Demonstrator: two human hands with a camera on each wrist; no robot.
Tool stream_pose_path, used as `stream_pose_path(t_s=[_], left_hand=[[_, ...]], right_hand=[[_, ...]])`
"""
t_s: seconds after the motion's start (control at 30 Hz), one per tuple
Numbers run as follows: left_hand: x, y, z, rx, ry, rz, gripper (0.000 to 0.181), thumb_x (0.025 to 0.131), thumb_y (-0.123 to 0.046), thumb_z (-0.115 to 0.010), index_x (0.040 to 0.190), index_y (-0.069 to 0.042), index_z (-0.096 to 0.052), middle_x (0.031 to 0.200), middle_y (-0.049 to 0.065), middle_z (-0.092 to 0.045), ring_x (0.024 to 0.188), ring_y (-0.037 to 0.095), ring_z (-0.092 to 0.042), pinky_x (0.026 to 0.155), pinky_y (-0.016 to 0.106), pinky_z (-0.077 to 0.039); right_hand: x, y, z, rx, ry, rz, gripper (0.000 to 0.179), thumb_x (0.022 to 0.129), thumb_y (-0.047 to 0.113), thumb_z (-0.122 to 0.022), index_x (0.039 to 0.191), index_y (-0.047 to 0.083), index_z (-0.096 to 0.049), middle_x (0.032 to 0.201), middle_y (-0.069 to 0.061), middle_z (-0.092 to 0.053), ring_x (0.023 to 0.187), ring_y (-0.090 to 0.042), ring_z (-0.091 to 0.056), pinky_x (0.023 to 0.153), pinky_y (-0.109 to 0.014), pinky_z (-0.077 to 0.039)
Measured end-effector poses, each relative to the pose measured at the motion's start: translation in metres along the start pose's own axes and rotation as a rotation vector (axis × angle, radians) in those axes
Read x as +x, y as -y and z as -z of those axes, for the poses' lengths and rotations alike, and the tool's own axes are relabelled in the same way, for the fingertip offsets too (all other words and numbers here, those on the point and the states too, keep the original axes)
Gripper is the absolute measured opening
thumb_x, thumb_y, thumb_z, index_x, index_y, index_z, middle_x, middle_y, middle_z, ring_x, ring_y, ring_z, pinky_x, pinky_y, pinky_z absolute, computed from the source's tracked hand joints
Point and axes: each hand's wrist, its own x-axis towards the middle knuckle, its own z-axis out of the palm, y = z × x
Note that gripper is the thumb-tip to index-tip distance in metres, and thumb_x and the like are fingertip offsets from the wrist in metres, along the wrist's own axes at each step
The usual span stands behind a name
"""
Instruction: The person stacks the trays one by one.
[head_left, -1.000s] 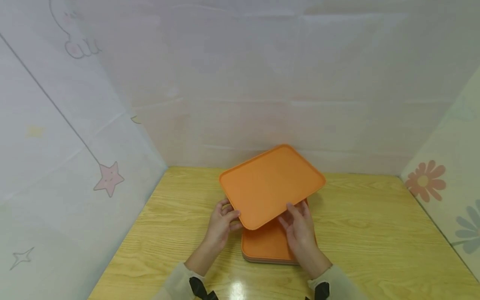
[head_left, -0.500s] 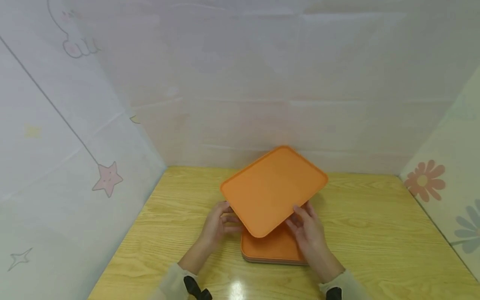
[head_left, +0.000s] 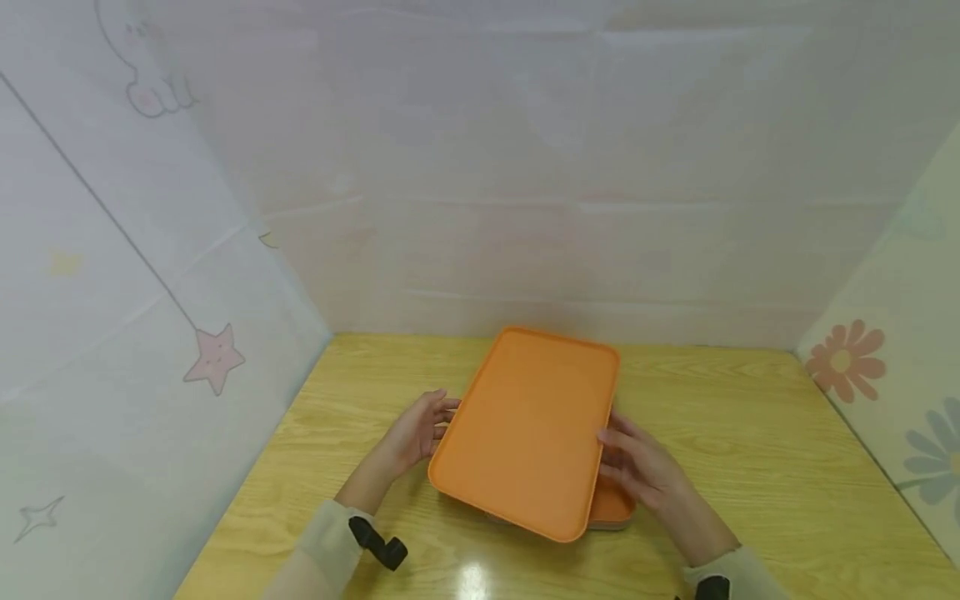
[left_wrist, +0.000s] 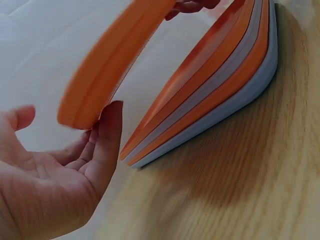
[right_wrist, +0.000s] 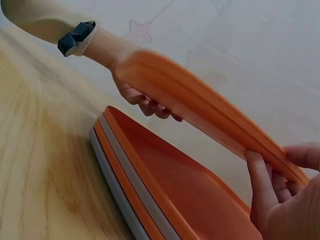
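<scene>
An orange rectangular tray (head_left: 529, 429) is held above a stack of orange and grey trays (head_left: 617, 503), covering most of it in the head view. My right hand (head_left: 639, 460) pinches its right edge, thumb on the rim and fingers beneath, as the right wrist view shows. On the other side, my left hand (head_left: 416, 429) supports the tray from below with extended fingers; in the left wrist view its thumb (left_wrist: 24, 117) stands away from the rim. Between the lifted tray (right_wrist: 200, 110) and the stack (right_wrist: 127, 175) a gap shows in both wrist views.
The stack sits on a wood-grain table (head_left: 750, 450). Pale printed sheets enclose it: a back wall (head_left: 570, 167), a left wall with a pink star (head_left: 214, 358) and a right wall with flowers (head_left: 842, 361). Dark devices (head_left: 377, 543) are strapped to the wrists.
The held tray has turned so that its long sides now run front to back, and its near end has come toward me. My hands have spread apart, with the left thumb off the tray.
</scene>
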Motion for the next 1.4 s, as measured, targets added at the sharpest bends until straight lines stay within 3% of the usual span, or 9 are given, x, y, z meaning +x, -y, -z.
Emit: stream_pose_path(t_s=[0.13,0.23,0.43,0.73,1.0,1.17,1.4], left_hand=[[0.004,-0.002,-0.004,0.054,0.019,0.038,0.053,0.108,-0.037,-0.045,0.152,-0.008,-0.041,0.129,0.010,-0.059,0.103,0.022,-0.067,0.070,0.035,-0.061],[0.008,-0.003,-0.009,0.069,0.012,0.051,0.055,0.106,-0.031,-0.052,0.156,-0.015,-0.036,0.135,0.013,-0.057,0.102,0.025,-0.069,0.065,0.038,-0.061],[0.014,0.000,-0.015,0.069,0.024,0.038,0.058,0.105,-0.025,-0.055,0.157,-0.015,-0.031,0.131,0.016,-0.058,0.105,0.025,-0.067,0.063,0.038,-0.061],[0.025,0.002,-0.021,0.108,0.022,0.012,0.063,0.105,-0.025,-0.055,0.160,-0.014,-0.026,0.126,0.013,-0.059,0.106,0.025,-0.064,0.067,0.039,-0.061],[0.031,0.002,-0.023,0.123,-0.009,0.040,0.064,0.104,-0.020,-0.056,0.160,-0.015,-0.026,0.126,0.014,-0.057,0.104,0.025,-0.064,0.066,0.037,-0.060],[0.036,0.003,-0.022,0.145,-0.023,0.039,0.065,0.103,-0.021,-0.056,0.160,-0.014,-0.026,0.127,0.017,-0.058,0.104,0.026,-0.065,0.064,0.038,-0.060],[0.043,0.005,-0.021,0.172,-0.043,0.052,0.066,0.102,-0.022,-0.057,0.160,-0.014,-0.028,0.129,0.018,-0.058,0.103,0.026,-0.067,0.073,0.045,-0.061]], right_hand=[[0.003,0.006,0.012,-0.029,0.074,-0.031,0.074,0.105,0.007,-0.052,0.163,0.006,-0.007,0.117,0.001,-0.067,0.104,-0.017,-0.067,0.088,-0.033,-0.059],[0.007,0.014,0.023,-0.050,0.140,-0.045,0.073,0.106,0.007,-0.050,0.163,0.006,-0.004,0.121,0.000,-0.066,0.104,-0.018,-0.068,0.087,-0.033,-0.059],[0.018,0.028,0.042,-0.117,0.210,-0.049,0.074,0.107,0.004,-0.047,0.162,0.003,0.001,0.123,-0.001,-0.068,0.107,-0.020,-0.069,0.088,-0.036,-0.059],[0.028,0.038,0.053,-0.213,0.195,-0.064,0.074,0.105,0.004,-0.049,0.161,-0.002,0.000,0.120,0.002,-0.069,0.108,-0.016,-0.068,0.089,-0.037,-0.059],[0.031,0.044,0.058,-0.236,0.178,-0.083,0.081,0.103,0.005,-0.054,0.162,0.001,0.002,0.117,0.001,-0.067,0.107,-0.015,-0.068,0.092,-0.039,-0.057],[0.035,0.043,0.061,-0.266,0.129,-0.082,0.080,0.103,0.004,-0.055,0.162,0.001,-0.002,0.112,0.001,-0.064,0.104,-0.014,-0.067,0.093,-0.041,-0.057],[0.042,0.039,0.065,-0.307,0.080,-0.081,0.079,0.102,0.006,-0.057,0.162,0.002,-0.007,0.113,0.001,-0.065,0.104,-0.015,-0.067,0.094,-0.045,-0.056]])
